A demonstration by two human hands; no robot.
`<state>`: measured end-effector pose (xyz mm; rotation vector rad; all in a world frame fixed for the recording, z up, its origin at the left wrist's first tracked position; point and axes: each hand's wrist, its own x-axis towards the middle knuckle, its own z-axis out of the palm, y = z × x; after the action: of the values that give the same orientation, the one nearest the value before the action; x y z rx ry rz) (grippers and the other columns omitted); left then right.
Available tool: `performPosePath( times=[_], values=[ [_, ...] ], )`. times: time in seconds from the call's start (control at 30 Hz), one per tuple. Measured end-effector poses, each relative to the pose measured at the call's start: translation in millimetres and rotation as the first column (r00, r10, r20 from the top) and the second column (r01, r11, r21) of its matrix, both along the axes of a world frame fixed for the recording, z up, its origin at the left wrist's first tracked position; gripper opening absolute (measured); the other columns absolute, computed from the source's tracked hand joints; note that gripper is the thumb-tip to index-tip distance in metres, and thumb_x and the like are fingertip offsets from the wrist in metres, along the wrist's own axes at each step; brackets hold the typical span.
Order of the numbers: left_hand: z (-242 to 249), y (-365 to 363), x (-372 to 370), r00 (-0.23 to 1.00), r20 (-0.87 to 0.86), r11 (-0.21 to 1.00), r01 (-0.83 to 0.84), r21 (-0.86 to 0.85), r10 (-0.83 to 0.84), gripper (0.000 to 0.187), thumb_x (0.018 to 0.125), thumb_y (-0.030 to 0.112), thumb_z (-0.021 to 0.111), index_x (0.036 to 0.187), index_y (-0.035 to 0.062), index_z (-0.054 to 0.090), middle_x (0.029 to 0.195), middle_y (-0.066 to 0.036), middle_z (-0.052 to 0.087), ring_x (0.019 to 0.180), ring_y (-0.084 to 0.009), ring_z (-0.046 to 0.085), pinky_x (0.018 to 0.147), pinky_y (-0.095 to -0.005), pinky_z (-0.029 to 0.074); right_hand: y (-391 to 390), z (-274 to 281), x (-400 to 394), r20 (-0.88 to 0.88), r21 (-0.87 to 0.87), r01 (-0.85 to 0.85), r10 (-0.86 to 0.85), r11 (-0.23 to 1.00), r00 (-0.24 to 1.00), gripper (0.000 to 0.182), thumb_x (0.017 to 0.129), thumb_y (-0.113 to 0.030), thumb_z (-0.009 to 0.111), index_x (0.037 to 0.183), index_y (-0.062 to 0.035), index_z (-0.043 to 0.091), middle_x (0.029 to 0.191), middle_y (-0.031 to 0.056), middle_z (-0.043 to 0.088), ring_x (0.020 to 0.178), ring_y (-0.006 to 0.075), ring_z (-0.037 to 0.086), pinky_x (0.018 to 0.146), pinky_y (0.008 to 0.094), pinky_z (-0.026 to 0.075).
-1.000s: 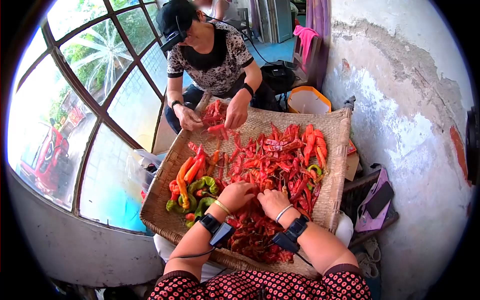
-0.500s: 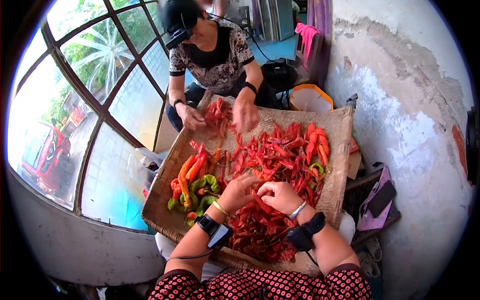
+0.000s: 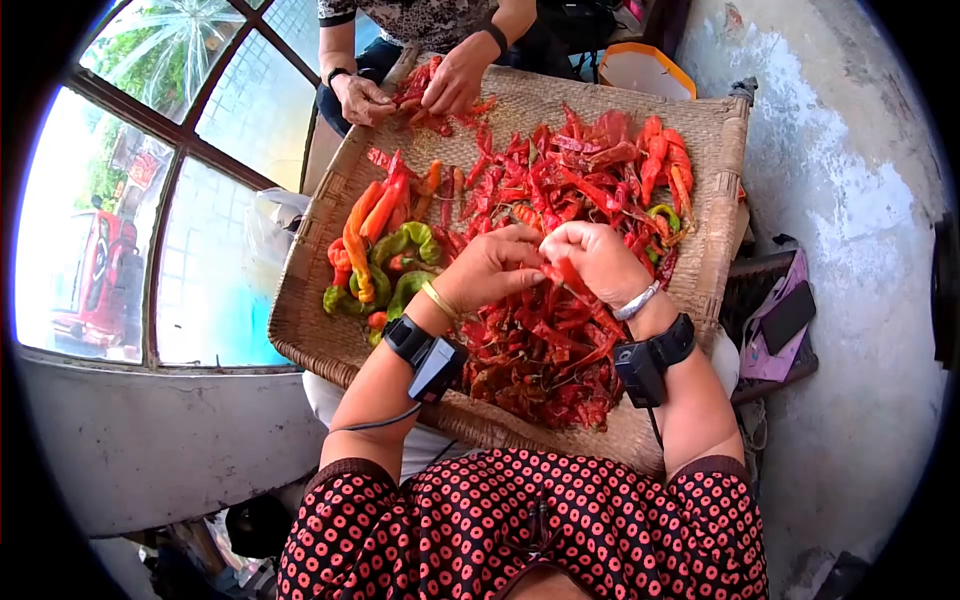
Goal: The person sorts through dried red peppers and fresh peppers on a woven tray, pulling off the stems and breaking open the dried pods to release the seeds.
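Both my hands meet over the middle of a woven tray [image 3: 708, 200] of peppers. My left hand [image 3: 492, 268], with a gold bangle at the wrist, has its fingers closed around a red chili [image 3: 562, 272]. Beside it my right hand [image 3: 598, 262], with a silver bangle, pinches the same chili near its end. Below them lies a heap of dark red dried chilies [image 3: 545, 365], and beyond them another red heap [image 3: 570, 175]. Left of my left hand are green twisted peppers [image 3: 405, 245] and orange ones [image 3: 383, 210].
Across the tray, a co-worker's hands [image 3: 455, 82] handle red chilies [image 3: 418, 95] at the far left corner. An orange-rimmed container [image 3: 647, 72] stands behind the tray. A phone [image 3: 788, 318] lies on a pink cloth at the right. Windows line the left side.
The view has tilted down, so the tray sits higher in it. My hands remain together over the chilies. The co-worker's right-side hand has come down to the chilies near the other hand.
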<state>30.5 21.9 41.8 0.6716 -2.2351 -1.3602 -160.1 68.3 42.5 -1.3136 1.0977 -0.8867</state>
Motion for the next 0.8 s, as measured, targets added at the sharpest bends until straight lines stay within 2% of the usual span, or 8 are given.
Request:
performPosePath(
  times=[0.07,0.13,0.23,0.4,0.5,0.6,0.73,0.8],
  values=[
    [-1,-3,2,0.999,-0.032,1.000,-0.014,-0.008,0.014,0.011,0.077,0.011,0.065,0.085,0.0026,0.064,0.109,-0.007,0.054,0.091,-0.0145,0.053,0.078,-0.0266,0.042,-3,-4,-2,0.125,-0.079,0.103,-0.093,0.992,0.988,0.023,0.090,-0.021,0.048,0.088,-0.0006,0.059,0.075,0.0007,0.058,0.065,0.0063,0.053,0.058,0.0201,0.043],
    [5,-2,5,0.982,-0.142,0.949,-0.080,0.304,0.128,0.012,0.079,0.011,0.064,0.087,0.0020,0.062,0.112,-0.005,0.052,0.086,-0.0101,0.052,0.073,-0.0243,0.043,0,4,-4,0.110,-0.111,0.086,-0.074,0.990,0.991,0.034,0.092,-0.031,0.042,0.091,-0.0015,0.059,0.075,0.0016,0.058,0.062,0.0066,0.053,0.056,0.0199,0.043],
    [4,-5,12,0.977,-0.142,0.889,-0.081,0.450,0.161,0.010,0.082,0.011,0.060,0.090,0.0040,0.060,0.097,-0.003,0.057,0.075,-0.0048,0.050,0.065,-0.0201,0.042,5,18,-5,0.112,0.193,0.063,-0.086,0.979,0.990,0.041,0.091,-0.037,0.045,0.094,0.0012,0.058,0.072,0.0050,0.057,0.064,0.0084,0.054,0.054,0.0234,0.043],
    [9,1,7,0.937,-0.222,0.794,-0.087,0.601,0.271,0.008,0.086,0.013,0.056,0.089,0.0062,0.057,0.079,-0.001,0.063,0.047,-0.0005,0.036,0.040,-0.0145,0.028,2,0,4,-0.003,-0.052,0.052,-0.052,0.997,0.999,0.037,0.084,-0.033,0.054,0.102,-0.0013,0.057,0.084,0.0097,0.061,0.067,0.0174,0.059,0.058,0.0272,0.047],
    [11,-1,7,0.913,-0.265,0.764,-0.073,0.641,0.310,0.009,0.086,0.014,0.055,0.089,0.0059,0.058,0.077,-0.001,0.062,0.046,-0.0005,0.036,0.041,-0.0140,0.028,2,-10,8,-0.318,-0.413,-0.044,-0.099,0.910,0.943,0.033,0.075,-0.028,0.062,0.097,-0.0044,0.060,0.083,0.0138,0.062,0.069,0.0247,0.060,0.063,0.0330,0.047],
    [8,-4,9,0.914,-0.198,0.781,-0.173,0.600,0.355,0.009,0.086,0.013,0.056,0.090,0.0056,0.058,0.074,0.000,0.060,0.044,-0.0002,0.036,0.040,-0.0139,0.028,5,3,7,-0.467,-0.099,-0.209,0.140,0.973,0.873,0.025,0.072,-0.019,0.064,0.088,-0.0006,0.060,0.078,0.0145,0.062,0.068,0.0238,0.059,0.066,0.0338,0.046],
    [13,-5,8,0.906,-0.190,0.767,-0.191,0.613,0.377,0.013,0.085,0.013,0.057,0.095,0.0046,0.058,0.072,0.001,0.059,0.047,-0.0001,0.040,0.041,-0.0141,0.031,5,10,5,-0.497,-0.101,-0.184,0.111,0.978,0.860,0.025,0.069,-0.025,0.062,0.078,-0.0021,0.061,0.070,0.0158,0.060,0.069,0.0301,0.059,0.064,0.0385,0.045],
    [18,-7,8,0.919,0.064,0.836,-0.381,0.396,0.389,0.017,0.085,0.012,0.058,0.099,0.0045,0.059,0.071,0.002,0.058,0.049,-0.0005,0.044,0.043,-0.0145,0.034,5,9,1,-0.567,-0.110,-0.184,0.090,0.977,0.819,0.024,0.069,-0.025,0.061,0.077,-0.0025,0.061,0.072,0.0155,0.060,0.070,0.0309,0.058,0.064,0.0396,0.045]
  ],
)
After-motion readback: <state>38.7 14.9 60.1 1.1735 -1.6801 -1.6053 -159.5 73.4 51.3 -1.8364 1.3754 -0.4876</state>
